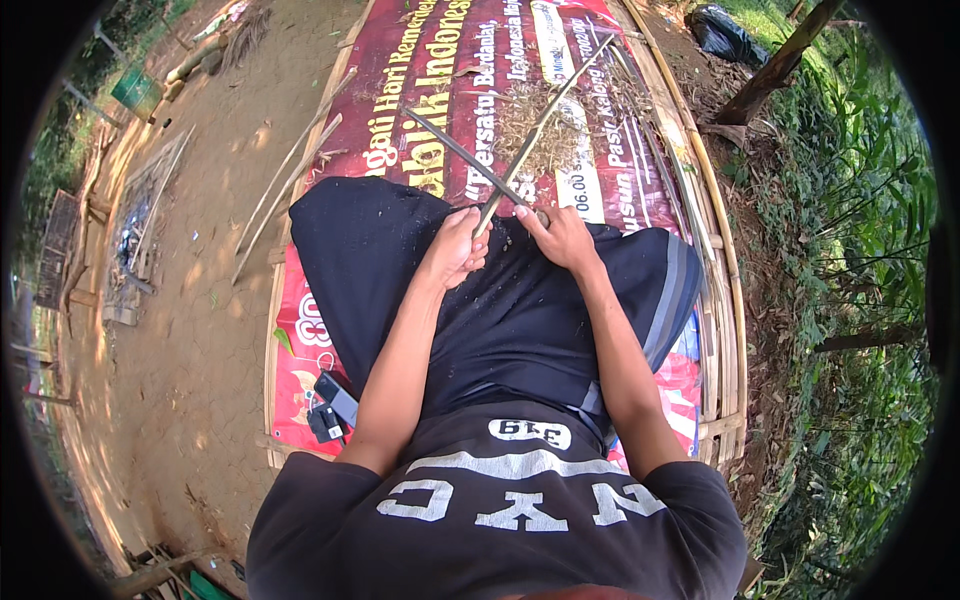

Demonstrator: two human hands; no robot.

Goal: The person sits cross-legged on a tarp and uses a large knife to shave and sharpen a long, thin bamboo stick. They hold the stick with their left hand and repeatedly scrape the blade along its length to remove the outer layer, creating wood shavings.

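Note:
My left hand (458, 247) is closed around the lower end of a long bamboo strip (550, 110), which slants away to the far right. A long knife (450, 145) with a narrow grey blade is gripped in my right hand (562, 238); most of its handle is hidden by the fingers. Its blade points to the far left and crosses the strip just ahead of my hands, where the two seem to touch. Both hands are above the dark cloth (400, 260) over my lap. Beyond them, pale shavings (555, 145) lie heaped on a red printed banner (350, 150).
The banner covers a bamboo platform with a slatted right edge (725, 330). Thin sticks (290, 190) stick out along its left side. Small black devices (330, 405) lie by my left forearm. Bare ground (200, 300) stretches left; a post (780, 65) and plants (860, 200) stand right.

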